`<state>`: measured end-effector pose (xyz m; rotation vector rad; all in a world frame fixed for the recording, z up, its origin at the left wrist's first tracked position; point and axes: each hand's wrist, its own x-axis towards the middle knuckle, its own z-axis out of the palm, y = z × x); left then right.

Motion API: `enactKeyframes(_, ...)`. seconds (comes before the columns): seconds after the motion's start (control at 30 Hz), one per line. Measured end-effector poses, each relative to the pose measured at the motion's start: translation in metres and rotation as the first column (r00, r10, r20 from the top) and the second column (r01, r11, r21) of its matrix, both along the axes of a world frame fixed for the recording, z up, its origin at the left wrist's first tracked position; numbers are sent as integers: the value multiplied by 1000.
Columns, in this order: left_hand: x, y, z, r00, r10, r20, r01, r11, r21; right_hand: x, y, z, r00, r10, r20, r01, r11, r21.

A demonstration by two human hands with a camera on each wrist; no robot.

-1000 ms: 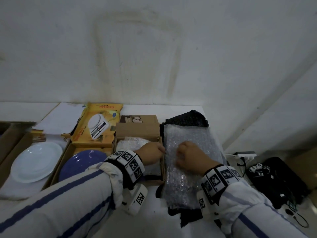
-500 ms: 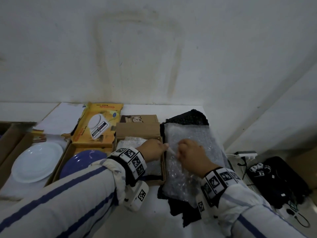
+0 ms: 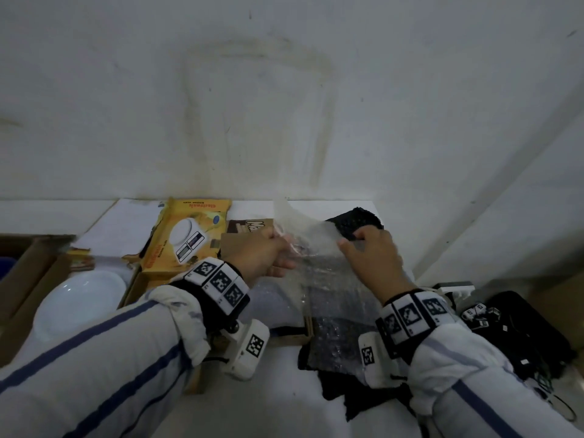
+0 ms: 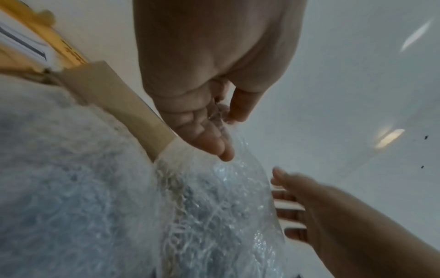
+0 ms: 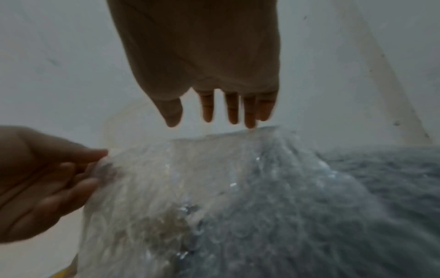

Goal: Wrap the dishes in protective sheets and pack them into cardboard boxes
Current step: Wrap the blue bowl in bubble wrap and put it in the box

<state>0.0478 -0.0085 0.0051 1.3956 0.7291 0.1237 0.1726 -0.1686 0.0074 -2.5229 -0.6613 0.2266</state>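
Note:
My left hand (image 3: 278,251) pinches the near-left corner of a clear bubble wrap sheet (image 3: 313,238) and holds it lifted off the stack of sheets (image 3: 341,314), which lies on a black cloth (image 3: 357,219). The left wrist view shows thumb and fingers of that left hand (image 4: 221,116) closed on the sheet (image 4: 214,206). My right hand (image 3: 354,245) hovers beside it; in the right wrist view its fingers (image 5: 248,112) hang straight, tips at the sheet's far edge (image 5: 214,178). A white plate (image 3: 82,298) lies at the left.
An open cardboard box (image 3: 308,327) left of the stack holds a bubble-wrapped bundle (image 3: 275,298). A yellow kitchen-scale box (image 3: 186,235) stands behind the plate. A black bag with cables (image 3: 521,327) lies off the table's right edge. The white wall is close behind.
Both hands have risen from the stack. The left hand has peeled the top sheet's corner up and to the left. The right hand's fingers have straightened.

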Motion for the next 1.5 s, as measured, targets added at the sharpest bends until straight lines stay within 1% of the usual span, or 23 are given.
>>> enactKeyframes(0.07,-11,10,6,997,37,68,-36,999,-18,4,3,5,966,-92,-240,100,995,22)
enactKeyframes(0.13,-22,19,11,993,34,109,-32,999,-20,3,10,6,885,-71,-461,126,988,90)
enactKeyframes(0.17,-27,23,12,992,28,119,-26,1000,-16,1,14,5,858,-33,-512,114,985,128)
enactKeyframes(0.27,-43,33,11,987,70,145,-73,997,15,-10,27,2,865,34,-501,110,961,255)
enactKeyframes(0.33,-52,38,10,973,134,186,-146,988,51,-18,35,3,890,43,-455,184,877,443)
enactKeyframes(0.43,-66,45,7,936,261,235,-283,957,62,-30,47,14,903,135,-407,200,708,678)
enactKeyframes(0.5,-75,48,4,931,320,174,-341,934,109,-37,54,21,911,150,-385,172,709,684)
enactKeyframes(0.57,-85,49,-5,952,307,10,-304,939,162,-47,58,24,914,149,-376,86,837,540)
enactKeyframes(0.63,-96,47,-14,960,205,-188,-173,969,175,-57,58,16,911,145,-387,-50,968,246)
enactKeyframes(0.67,-101,47,-19,952,139,-272,-80,972,220,-62,57,9,901,159,-403,-129,987,100)
enactKeyframes(0.7,-106,46,-23,938,73,-339,26,960,279,-65,56,1,893,181,-413,-214,976,-36)
enactKeyframes(0.77,-112,44,-27,910,-11,-415,184,907,379,-72,54,-11,883,242,-402,-366,891,-268)
enactKeyframes(0.83,-113,43,-29,885,-55,-462,273,866,420,-78,52,-17,870,277,-407,-437,816,-379)
enactKeyframes(0.93,-110,40,-39,860,-37,-508,289,857,426,-83,51,-21,875,283,-391,-455,757,-469)
enactKeyframes(1.03,-111,39,-52,889,16,-458,213,871,443,-81,50,-26,879,298,-372,-467,697,-544)
enactKeyframes(1.07,-111,37,-55,901,30,-434,215,837,503,-81,50,-27,880,318,-352,-472,664,-580)
enactKeyframes(1.1,-112,35,-57,912,46,-407,233,759,608,-80,49,-28,883,347,-316,-469,626,-623)
enactKeyframes(1.17,-112,33,-58,926,38,-375,311,486,817,-81,49,-27,886,417,-202,-423,550,-720)
enactKeyframes(1.23,-110,34,-53,936,2,-351,337,280,899,-84,50,-23,882,460,-101,-357,514,-780)
enactKeyframes(1.3,-107,37,-48,900,-73,-429,434,227,872,-85,56,-18,883,470,-19,-316,563,-763)
enactKeyframes(1.37,-104,41,-45,791,-156,-591,609,277,743,-83,63,-16,865,499,49,-316,618,-720)
enactKeyframes(1.43,-99,43,-44,701,-200,-684,710,282,645,-82,68,-20,822,568,36,-379,594,-710)
enactKeyframes(1.5,-95,41,-46,659,-209,-723,750,259,609,-85,71,-26,783,622,-1,-446,560,-698)
